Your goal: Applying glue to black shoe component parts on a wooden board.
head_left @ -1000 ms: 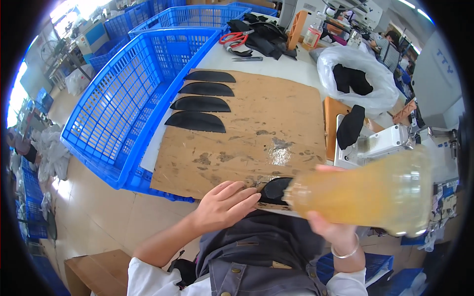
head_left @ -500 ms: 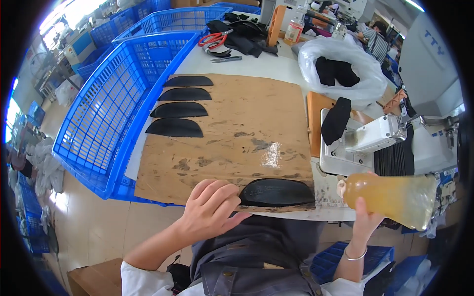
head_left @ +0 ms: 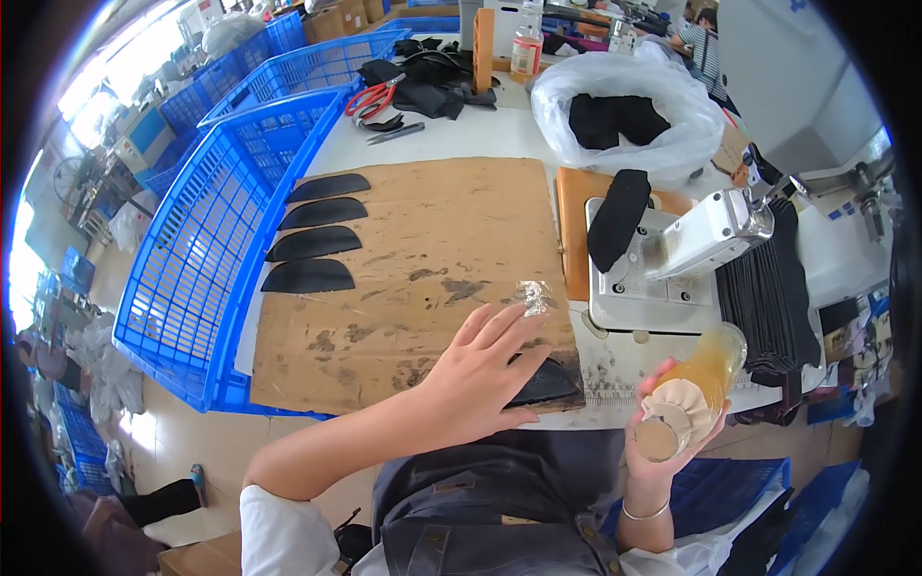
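A clear bottle [head_left: 718,363] of yellowish liquid, its mouth covered with cream cloth [head_left: 680,411], is gripped in my right hand [head_left: 645,449] beside the table's front edge. The cloth end tilts toward me. My left hand [head_left: 480,376], fingers spread, hovers over or rests on a glossy black half-oval piece [head_left: 545,386]; which of these, I cannot tell. That hand hides the piece's left part. The piece lies at the near right corner of a stained cardboard sheet [head_left: 442,221]. Several similar black pieces [head_left: 309,276] form a column along the sheet's left side.
A blue plastic basket [head_left: 197,278] stands at the left edge. On the right is a white sewing machine [head_left: 706,235] with a stack of black strips [head_left: 768,288]. Farther back are red-handled scissors [head_left: 373,99], tweezers [head_left: 396,133] and a plastic bag [head_left: 557,115] holding black pieces.
My left hand has moved right and spread its fingers over the near black piece. The bottle in my right hand has swung from pointing left to tilting its cloth end toward me. The view has shifted.
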`<state>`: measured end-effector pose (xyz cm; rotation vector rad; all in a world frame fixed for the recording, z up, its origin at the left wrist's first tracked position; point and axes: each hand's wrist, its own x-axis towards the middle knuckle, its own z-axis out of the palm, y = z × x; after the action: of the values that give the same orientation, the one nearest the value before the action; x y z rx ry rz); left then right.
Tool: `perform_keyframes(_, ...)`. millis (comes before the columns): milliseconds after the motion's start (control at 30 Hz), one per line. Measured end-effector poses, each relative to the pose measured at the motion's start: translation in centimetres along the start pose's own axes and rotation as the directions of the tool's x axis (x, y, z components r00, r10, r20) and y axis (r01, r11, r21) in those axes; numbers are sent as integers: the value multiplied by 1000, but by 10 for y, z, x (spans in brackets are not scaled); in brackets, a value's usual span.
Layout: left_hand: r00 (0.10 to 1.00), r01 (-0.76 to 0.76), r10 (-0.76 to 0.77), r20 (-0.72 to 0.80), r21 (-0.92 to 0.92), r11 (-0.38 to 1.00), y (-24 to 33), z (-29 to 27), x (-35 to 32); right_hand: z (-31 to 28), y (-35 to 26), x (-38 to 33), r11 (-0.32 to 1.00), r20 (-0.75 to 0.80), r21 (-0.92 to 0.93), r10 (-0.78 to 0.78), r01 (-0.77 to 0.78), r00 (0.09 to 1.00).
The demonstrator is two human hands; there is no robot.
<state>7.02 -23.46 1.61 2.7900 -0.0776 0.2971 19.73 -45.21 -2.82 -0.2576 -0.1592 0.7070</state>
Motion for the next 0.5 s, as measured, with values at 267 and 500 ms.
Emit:
perform_keyframes(267,992,10,-24,-122,-110,994,2,0,-3,-2,6,1,995,-8,91,50,-49,999)
perform_keyframes(500,964,75,-117,-239,-179,981,2,9,0,6,21,4,986,88,74,141,-147,986)
